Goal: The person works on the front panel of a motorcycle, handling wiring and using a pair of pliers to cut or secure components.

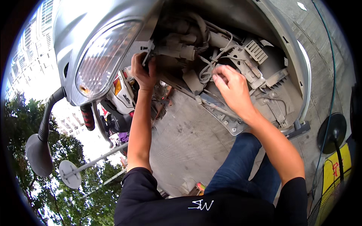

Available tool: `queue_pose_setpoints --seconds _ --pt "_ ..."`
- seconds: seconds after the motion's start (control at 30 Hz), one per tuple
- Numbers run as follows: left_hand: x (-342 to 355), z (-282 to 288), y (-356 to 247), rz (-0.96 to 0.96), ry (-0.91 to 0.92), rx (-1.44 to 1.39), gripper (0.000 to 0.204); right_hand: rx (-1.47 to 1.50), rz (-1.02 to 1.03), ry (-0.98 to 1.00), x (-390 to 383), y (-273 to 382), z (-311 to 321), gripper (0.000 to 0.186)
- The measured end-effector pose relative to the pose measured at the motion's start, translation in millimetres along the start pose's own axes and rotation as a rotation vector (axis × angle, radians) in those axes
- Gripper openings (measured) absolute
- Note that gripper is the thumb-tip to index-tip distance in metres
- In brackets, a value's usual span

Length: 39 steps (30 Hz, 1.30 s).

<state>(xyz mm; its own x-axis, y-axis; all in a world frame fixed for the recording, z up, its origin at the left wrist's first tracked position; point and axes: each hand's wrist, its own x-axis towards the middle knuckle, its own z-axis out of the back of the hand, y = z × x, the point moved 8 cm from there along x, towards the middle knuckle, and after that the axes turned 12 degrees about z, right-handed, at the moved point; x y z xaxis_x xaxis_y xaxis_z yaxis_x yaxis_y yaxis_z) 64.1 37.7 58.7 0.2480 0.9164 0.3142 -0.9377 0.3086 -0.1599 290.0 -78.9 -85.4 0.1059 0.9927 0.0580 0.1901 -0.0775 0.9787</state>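
Observation:
Before me is a scooter's opened body, with dusty parts inside and a clear headlight (109,56) in a silver front panel (102,13). My left hand (144,73) is closed on the panel's inner edge tab (148,52) beside the headlight, the thumb on the near side and the fingers partly hidden behind it. Above the lower part of the cavity, my right hand (233,86) has its fingers curled into a pinch; whatever lies between them is too small to make out. Its fingertips are beside looped grey wires (206,73). A finned grey part (256,52) sits farther right.
At the left a mirror (39,154) sticks out from the scooter. Another scooter (122,94) stands beyond my left forearm. Paved ground (181,132) lies below. On the right are a round black base (332,133), a thin green hose (333,67) and a yellow sign (335,165).

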Motion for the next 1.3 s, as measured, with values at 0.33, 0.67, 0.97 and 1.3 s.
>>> queue_pose_setpoints --seconds 0.33,0.67,0.97,1.3 --pt "-95 -15 -60 0.457 -0.027 -0.359 0.033 -0.014 -0.005 0.275 17 21 -59 0.025" --pt "-79 -52 -27 0.711 0.322 -0.378 0.033 0.039 -0.347 0.228 -59 -21 -36 0.021" --pt "-203 -42 -28 0.986 0.234 -0.716 0.026 -0.092 -0.247 0.295 -127 -26 -56 0.025" --pt "-239 -72 -40 1.116 0.345 -0.868 0.032 -0.06 -0.157 0.211 -100 -12 -61 0.019"
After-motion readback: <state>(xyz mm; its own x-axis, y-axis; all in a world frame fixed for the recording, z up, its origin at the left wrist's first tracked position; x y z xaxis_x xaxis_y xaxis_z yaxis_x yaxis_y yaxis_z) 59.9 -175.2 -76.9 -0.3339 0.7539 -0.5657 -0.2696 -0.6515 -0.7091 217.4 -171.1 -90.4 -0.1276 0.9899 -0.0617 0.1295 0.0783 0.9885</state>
